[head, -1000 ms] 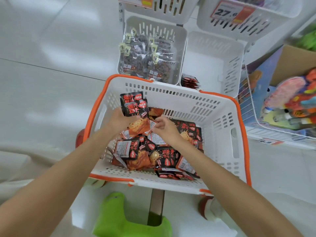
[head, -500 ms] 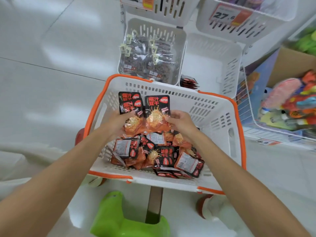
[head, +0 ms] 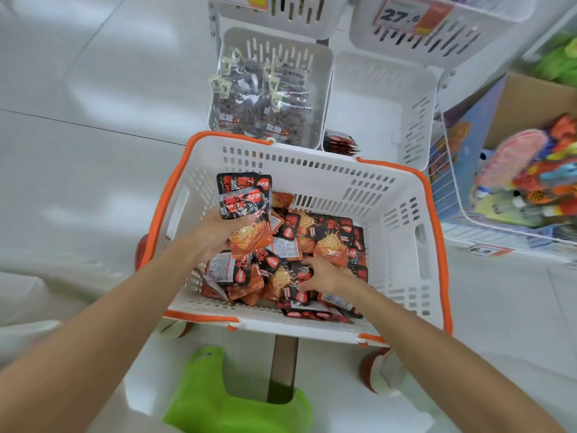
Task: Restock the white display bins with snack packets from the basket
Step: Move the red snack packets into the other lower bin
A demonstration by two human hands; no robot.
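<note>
Now my right hand (head: 324, 275) has dropped onto the snack packets (head: 327, 242) in the basket (head: 402, 195), fingers spread wide. My left hand (head: 218, 231) holds a stack of packets (head: 245, 204). One white bin (head: 384, 110) has few packets.

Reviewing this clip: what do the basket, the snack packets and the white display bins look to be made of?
Basket: apparently rigid moulded plastic, white with slotted walls and an orange rim. Snack packets: likely glossy printed film, since they crinkle and catch glare; the left hand holds a few. White display bins: seemingly the same slotted, smooth white plastic, slightly shiny.
</note>
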